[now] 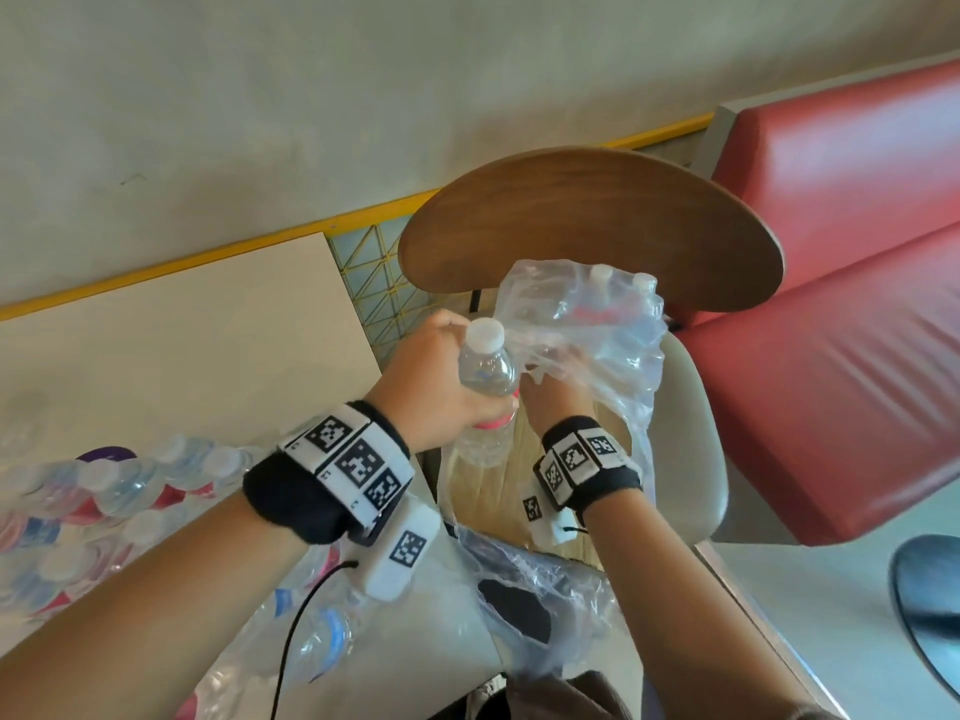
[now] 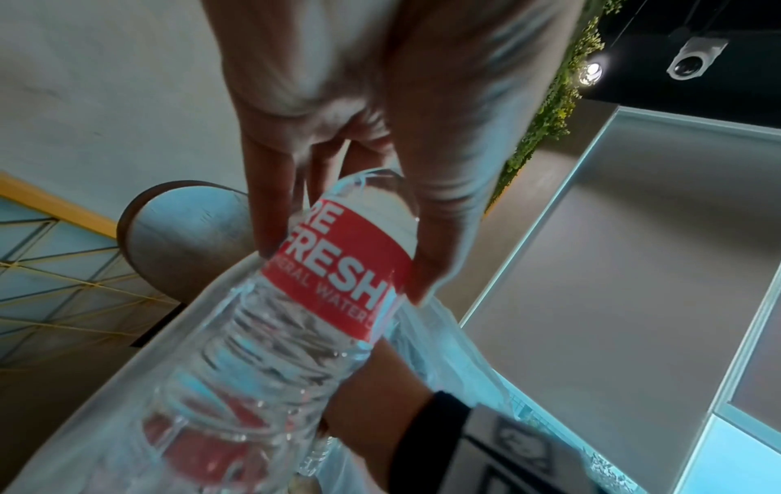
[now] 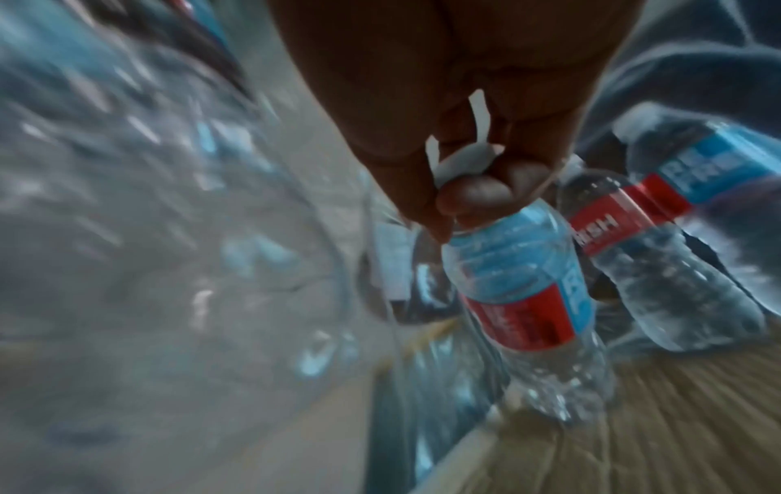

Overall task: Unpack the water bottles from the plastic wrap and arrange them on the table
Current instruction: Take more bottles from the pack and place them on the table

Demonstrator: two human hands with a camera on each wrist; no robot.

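My left hand [image 1: 441,376] grips a clear water bottle [image 1: 485,376] with a white cap and red label, held upright just left of the pack. In the left wrist view the fingers and thumb of my left hand [image 2: 346,267] curl round the red label of this bottle [image 2: 296,334]. The torn plastic wrap [image 1: 597,324] stands on the chair seat with two capped bottles [image 1: 602,275] showing at its far side. My right hand [image 1: 550,381] is inside the wrap. In the right wrist view my right hand [image 3: 465,197] pinches the top of a blue-and-red labelled bottle [image 3: 524,294].
Several unpacked bottles [image 1: 104,491] lie and stand on the pale table [image 1: 182,330] at left. The chair's wooden backrest [image 1: 592,220] rises behind the pack, with a red bench [image 1: 831,304] beyond. Loose wrap [image 1: 540,589] hangs near my body. More bottles [image 3: 659,254] stand inside the pack.
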